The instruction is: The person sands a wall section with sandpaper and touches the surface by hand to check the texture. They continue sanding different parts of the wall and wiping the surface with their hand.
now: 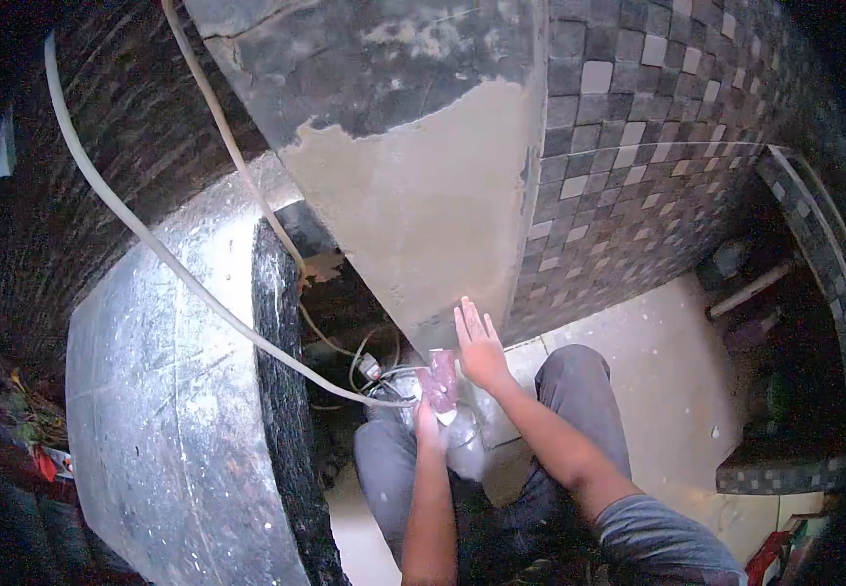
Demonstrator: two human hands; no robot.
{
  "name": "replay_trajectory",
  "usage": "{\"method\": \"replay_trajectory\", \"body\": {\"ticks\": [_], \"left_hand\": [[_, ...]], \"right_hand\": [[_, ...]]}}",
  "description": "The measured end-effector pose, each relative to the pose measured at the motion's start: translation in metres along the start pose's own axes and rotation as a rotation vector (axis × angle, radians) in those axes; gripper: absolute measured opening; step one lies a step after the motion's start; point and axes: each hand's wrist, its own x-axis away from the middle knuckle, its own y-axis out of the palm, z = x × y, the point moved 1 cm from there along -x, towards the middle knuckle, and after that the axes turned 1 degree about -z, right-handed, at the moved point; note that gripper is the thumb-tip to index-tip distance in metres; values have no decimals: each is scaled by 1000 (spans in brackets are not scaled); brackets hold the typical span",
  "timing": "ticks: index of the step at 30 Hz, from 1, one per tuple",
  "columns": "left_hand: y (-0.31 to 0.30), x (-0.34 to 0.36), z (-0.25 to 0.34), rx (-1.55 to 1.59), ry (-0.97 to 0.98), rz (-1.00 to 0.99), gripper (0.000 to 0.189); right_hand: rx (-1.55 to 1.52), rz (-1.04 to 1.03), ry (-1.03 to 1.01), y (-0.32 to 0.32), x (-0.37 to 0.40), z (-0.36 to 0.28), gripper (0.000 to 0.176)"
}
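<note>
My left hand (427, 422) is closed on a worn, reddish piece of sandpaper (441, 384), dusted with white, above my lap. Just right of it, my right hand (478, 352) holds nothing and has its fingers stretched out and a little apart. That palm lies against or very near the lower end of the wall panel (423, 186); contact cannot be made out. A smooth beige patch covers the panel's lower part, with bare, stained grey above it. Behind the sandpaper, a pale, rounded, dusty object (467, 454) sits between my knees, partly hidden.
A dusty stone slab (169, 391) with a rough dark edge stands at left. A white hose (140, 230) and thinner cables run across it towards my knees. Mosaic tiles (628, 146) cover the wall at right. Dark tiled shelving (784, 479) borders the pale floor (672, 391).
</note>
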Motion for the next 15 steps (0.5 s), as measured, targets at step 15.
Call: {"method": "replay_trajectory", "body": {"ticks": [15], "left_hand": [[17,10,33,-196,-155,-388,59]], "right_hand": [[-1022,216,-53,11,55,-21,38]]}}
